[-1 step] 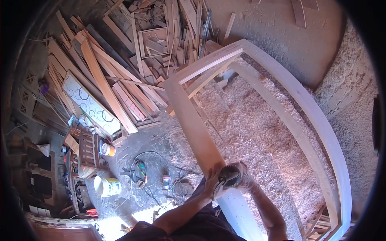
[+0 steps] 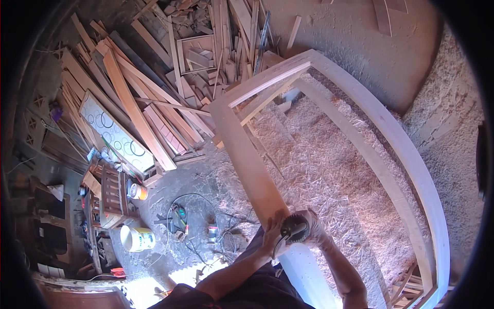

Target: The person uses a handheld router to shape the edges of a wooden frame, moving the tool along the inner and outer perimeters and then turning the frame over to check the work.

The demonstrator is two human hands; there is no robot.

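Observation:
My left hand and my right hand are both closed on a dark, round power tool with a cord and a ribbed rim. They hold it on a long, flat wooden board, one side of a large wooden frame with a curved far side. My left forearm comes in from the lower middle, my right from the lower right. The underside of the tool is hidden by its body and my fingers.
Loose planks and offcuts pile up at the upper left. Wood shavings cover the floor inside the frame. A wooden slatted item, a white bucket, a smaller bucket and coiled cables with tools lie to the left.
The dark tool and my fingers around it have shifted very slightly. Everything else looks the same.

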